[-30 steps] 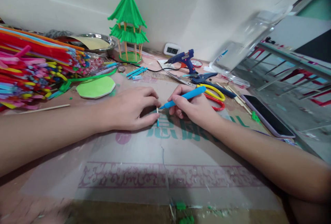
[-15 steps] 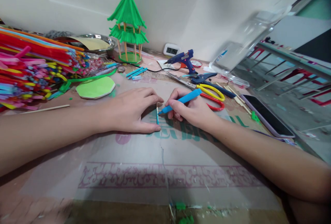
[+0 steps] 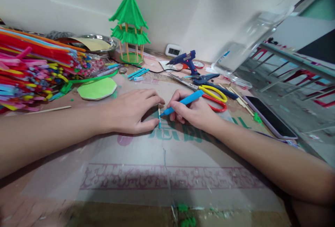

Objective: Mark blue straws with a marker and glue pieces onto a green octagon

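Filling the space far left of one short stick (image 3: 159, 111) is a heap of fuzzy craft stems (image 3: 39, 70), too many to count. Closer to the stick's left lies one green many-sided card (image 3: 96, 89). Just left of the stick, the left hand (image 3: 131, 110) rests palm down, index finger arching over its far end, thumb beside its near end; whether they pinch it, I cannot tell. Beyond the stick, leftward, are one two-tiered green-roofed model (image 3: 131, 37) and at least three blue sticks (image 3: 137, 72). The short stick, partly blue, lies between the separate hands. Beyond it, rightward, sits one glue gun (image 3: 187, 58). Just right of it, the right hand (image 3: 192, 110) grips one blue marker (image 3: 183, 103), slanted, tip at the stick. Farther right are one pair of scissors (image 3: 214, 87) and one phone (image 3: 270, 117).
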{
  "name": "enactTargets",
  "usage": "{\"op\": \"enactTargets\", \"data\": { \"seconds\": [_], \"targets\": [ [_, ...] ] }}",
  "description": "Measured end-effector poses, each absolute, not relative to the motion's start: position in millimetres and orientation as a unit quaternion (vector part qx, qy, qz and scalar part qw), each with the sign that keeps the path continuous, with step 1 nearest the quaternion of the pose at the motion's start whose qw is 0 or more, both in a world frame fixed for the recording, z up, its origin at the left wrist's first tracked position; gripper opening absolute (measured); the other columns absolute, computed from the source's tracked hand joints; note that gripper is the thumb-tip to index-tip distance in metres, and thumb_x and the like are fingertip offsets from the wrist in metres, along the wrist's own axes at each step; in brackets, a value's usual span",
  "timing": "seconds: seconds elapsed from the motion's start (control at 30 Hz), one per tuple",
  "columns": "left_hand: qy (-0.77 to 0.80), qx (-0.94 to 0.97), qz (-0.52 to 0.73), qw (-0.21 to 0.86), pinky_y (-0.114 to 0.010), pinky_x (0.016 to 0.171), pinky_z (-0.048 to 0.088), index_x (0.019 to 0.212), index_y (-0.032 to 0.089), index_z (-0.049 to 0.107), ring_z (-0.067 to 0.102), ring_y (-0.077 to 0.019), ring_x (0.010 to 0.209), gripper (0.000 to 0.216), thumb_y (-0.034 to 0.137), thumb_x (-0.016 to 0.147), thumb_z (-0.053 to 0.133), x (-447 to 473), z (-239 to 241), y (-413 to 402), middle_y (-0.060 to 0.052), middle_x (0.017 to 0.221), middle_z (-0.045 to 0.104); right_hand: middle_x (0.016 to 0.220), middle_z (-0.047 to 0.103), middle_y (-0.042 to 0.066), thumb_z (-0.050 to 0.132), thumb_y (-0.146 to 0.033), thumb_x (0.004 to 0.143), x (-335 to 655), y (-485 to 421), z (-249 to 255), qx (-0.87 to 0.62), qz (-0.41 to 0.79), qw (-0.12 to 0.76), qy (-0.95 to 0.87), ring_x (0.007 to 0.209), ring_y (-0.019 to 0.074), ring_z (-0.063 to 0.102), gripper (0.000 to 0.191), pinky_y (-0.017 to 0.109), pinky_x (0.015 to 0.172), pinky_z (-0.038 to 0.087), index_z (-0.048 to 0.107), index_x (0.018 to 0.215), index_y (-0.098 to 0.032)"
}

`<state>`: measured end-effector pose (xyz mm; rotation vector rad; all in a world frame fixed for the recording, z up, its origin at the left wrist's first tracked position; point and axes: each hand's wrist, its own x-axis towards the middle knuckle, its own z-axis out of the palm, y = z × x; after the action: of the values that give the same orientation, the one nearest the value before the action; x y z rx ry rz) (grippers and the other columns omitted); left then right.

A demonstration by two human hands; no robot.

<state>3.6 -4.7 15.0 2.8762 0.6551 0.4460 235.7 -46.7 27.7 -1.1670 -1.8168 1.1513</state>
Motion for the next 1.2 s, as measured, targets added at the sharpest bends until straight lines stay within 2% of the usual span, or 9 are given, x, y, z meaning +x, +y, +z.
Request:
{"op": "enactTargets", "data": {
  "seconds": [0.1, 0.2, 0.4, 0.73, 0.97, 1.07, 1.2],
  "targets": [
    [0.219, 0.957, 0.172, 0.074, -0.042, 0.095, 0.053, 0.121, 0.015, 0.063, 0.068, -0.0279, 0.109, 0.031, 0.028, 0.099, 0.046, 4, 12, -3, -0.013, 0.118, 0.069, 0.061, 0.069, -0.001, 0.066, -0.033, 0.090, 235, -46, 29, -0.450, 0.444, 0.337, -0.698, 0.042, 0.0082, 0.050, 0.018, 0.020, 0.040, 0.040, 0.056, 0.082, -0.021],
    [0.221, 0.955, 0.180, 0.080, -0.040, 0.095, 0.054, 0.118, 0.014, 0.065, 0.069, -0.0261, 0.109, 0.030, 0.022, 0.101, 0.043, 5, 10, -1, -0.012, 0.117, 0.071, 0.061, 0.069, -0.001, 0.066, -0.032, 0.090, 235, -46, 29, -0.449, 0.445, 0.336, -0.699, 0.042, 0.0079, 0.050, 0.017, 0.019, 0.040, 0.040, 0.056, 0.082, -0.020],
    [0.208, 0.956, 0.192, 0.075, -0.037, 0.089, 0.056, 0.112, 0.015, 0.071, 0.071, -0.0248, 0.104, 0.028, 0.021, 0.100, 0.046, 5, 11, 0, -0.011, 0.117, 0.072, 0.061, 0.069, -0.002, 0.065, -0.031, 0.094, 239, -48, 27, -0.415, 0.467, 0.320, -0.712, 0.044, 0.0077, 0.052, 0.016, 0.018, 0.041, 0.039, 0.058, 0.084, -0.020],
    [0.212, 0.956, 0.186, 0.083, -0.037, 0.089, 0.056, 0.113, 0.015, 0.071, 0.071, -0.0243, 0.105, 0.028, 0.022, 0.100, 0.046, 4, 12, -1, -0.012, 0.118, 0.072, 0.061, 0.069, -0.002, 0.066, -0.032, 0.093, 237, -48, 28, -0.435, 0.447, 0.330, -0.708, 0.043, 0.0082, 0.050, 0.017, 0.019, 0.041, 0.039, 0.057, 0.083, -0.021],
    [0.213, 0.956, 0.184, 0.084, -0.037, 0.089, 0.055, 0.112, 0.016, 0.071, 0.071, -0.0251, 0.105, 0.029, 0.026, 0.099, 0.046, 4, 13, -1, -0.011, 0.118, 0.072, 0.061, 0.069, -0.002, 0.069, -0.031, 0.091, 239, -50, 29, -0.415, 0.462, 0.310, -0.720, 0.044, 0.0083, 0.051, 0.016, 0.019, 0.041, 0.039, 0.059, 0.084, -0.020],
    [0.213, 0.960, 0.169, 0.073, -0.038, 0.090, 0.055, 0.116, 0.016, 0.070, 0.070, -0.0272, 0.107, 0.033, 0.036, 0.094, 0.055, 4, 16, -4, -0.012, 0.119, 0.072, 0.062, 0.069, -0.002, 0.067, -0.033, 0.093, 238, -47, 27, -0.439, 0.440, 0.332, -0.710, 0.044, 0.0083, 0.051, 0.017, 0.019, 0.042, 0.040, 0.058, 0.083, -0.021],
    [0.232, 0.958, 0.144, 0.084, -0.042, 0.094, 0.054, 0.127, 0.015, 0.065, 0.069, -0.0315, 0.113, 0.052, 0.053, 0.092, 0.063, 5, 21, -8, -0.014, 0.124, 0.071, 0.060, 0.068, -0.002, 0.065, -0.035, 0.094, 239, -42, 25, -0.468, 0.408, 0.371, -0.691, 0.042, 0.0084, 0.050, 0.020, 0.020, 0.041, 0.041, 0.056, 0.082, -0.021]
  ]
}}
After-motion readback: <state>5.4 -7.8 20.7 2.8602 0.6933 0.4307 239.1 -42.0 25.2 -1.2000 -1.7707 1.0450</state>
